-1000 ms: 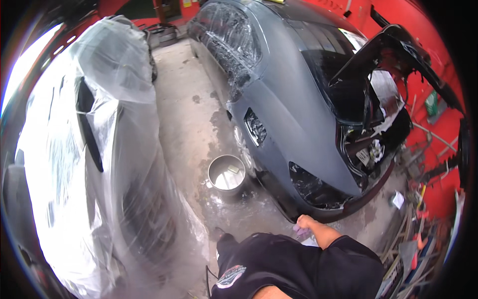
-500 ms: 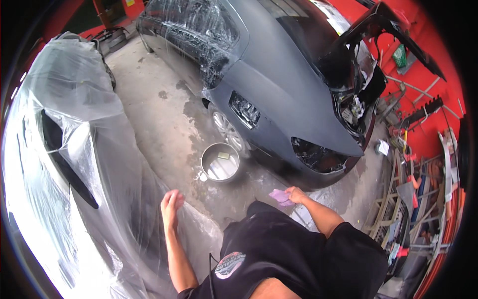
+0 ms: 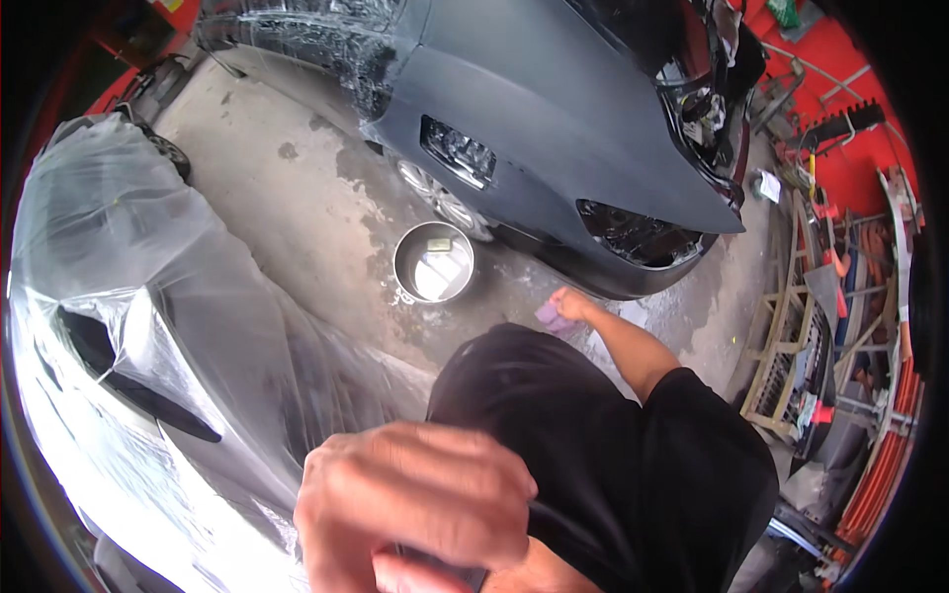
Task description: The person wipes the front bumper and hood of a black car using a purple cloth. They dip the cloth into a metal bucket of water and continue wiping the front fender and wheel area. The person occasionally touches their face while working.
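My left hand (image 3: 415,494) is raised close to the camera, its back showing and slightly blurred. Its fingers are curled in, and I see nothing in them. Lower and to the right, my right hand (image 3: 573,303) grips a crumpled purple cloth (image 3: 554,318). The cloth hangs over the floor beside the front bumper of a dull grey car (image 3: 534,128). Near that car's front wheel (image 3: 435,195) stands a round metal basin (image 3: 403,272) with whitish liquid in it. A small yellowish block (image 3: 439,245) is in the basin, against the far side.
A second car under clear plastic sheeting (image 3: 227,267) fills the left, its sheet trailing toward me. Metal frames and car parts (image 3: 791,336) crowd the right by a red wall (image 3: 840,178). The concrete floor (image 3: 267,168) has dark wet patches.
My left hand has risen from beside the plastic sheet to close before the camera. The view has tipped downward. My right hand still holds the cloth, which now hangs lower from it.
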